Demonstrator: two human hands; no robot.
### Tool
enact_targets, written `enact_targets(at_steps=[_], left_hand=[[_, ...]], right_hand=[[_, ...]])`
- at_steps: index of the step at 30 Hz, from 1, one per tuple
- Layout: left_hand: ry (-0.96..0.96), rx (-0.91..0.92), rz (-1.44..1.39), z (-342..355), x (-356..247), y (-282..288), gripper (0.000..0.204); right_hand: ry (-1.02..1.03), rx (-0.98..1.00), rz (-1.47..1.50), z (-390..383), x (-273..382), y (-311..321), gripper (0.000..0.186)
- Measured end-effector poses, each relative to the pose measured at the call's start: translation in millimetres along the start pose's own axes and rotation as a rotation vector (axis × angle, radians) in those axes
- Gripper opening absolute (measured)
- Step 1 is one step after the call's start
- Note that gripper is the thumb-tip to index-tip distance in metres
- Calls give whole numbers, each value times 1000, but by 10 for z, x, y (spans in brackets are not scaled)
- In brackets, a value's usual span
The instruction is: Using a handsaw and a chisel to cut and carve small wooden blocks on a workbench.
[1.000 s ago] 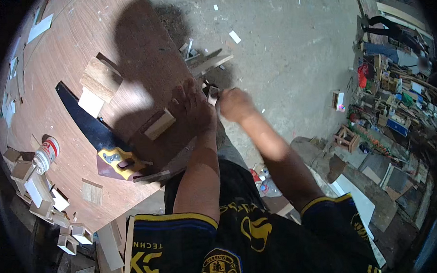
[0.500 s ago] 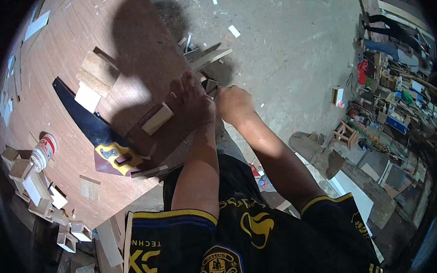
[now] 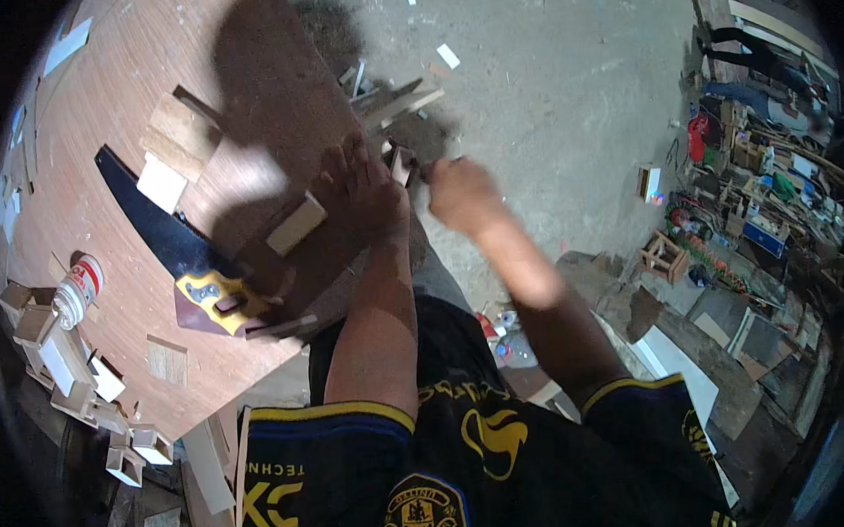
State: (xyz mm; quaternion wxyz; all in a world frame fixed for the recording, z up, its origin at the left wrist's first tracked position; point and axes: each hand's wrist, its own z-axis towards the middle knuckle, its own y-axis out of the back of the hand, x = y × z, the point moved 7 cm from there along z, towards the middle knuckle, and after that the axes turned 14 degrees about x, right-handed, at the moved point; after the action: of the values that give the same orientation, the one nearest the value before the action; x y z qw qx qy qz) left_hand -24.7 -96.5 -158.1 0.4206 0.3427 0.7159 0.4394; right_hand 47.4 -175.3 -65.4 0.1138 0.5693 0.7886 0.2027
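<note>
The right hand point(image 3: 461, 190) is motion-blurred, its grip unreadable, and the left hand point(image 3: 365, 185) hides the wood under it.

Handsaw point(image 3: 168, 248) on tabletop point(image 3: 99, 118), left of wood block point(image 3: 296, 224); can point(image 3: 77, 289) farther left.

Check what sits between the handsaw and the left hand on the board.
In the head view, a small pale wood block lies between the handsaw and the left hand, on the brown board; whether the hand touches the block is unclear.
</note>
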Motion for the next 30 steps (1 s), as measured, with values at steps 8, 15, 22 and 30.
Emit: enact_targets(at_steps=[8,15,22,30], left_hand=[[72,-49,-50,68,-79,250,54],[76,-59,36,233,24,92,59],[73,-168,-80,54,3,-13,65],[46,-90,-145,73,36,-91,50]], right_hand=[[21,-101,-69,-64,45,408,17],[86,92,-98,41,125,461,21],[81,26,-36,104,-17,326,19],[69,94,-35,180,17,288,26]])
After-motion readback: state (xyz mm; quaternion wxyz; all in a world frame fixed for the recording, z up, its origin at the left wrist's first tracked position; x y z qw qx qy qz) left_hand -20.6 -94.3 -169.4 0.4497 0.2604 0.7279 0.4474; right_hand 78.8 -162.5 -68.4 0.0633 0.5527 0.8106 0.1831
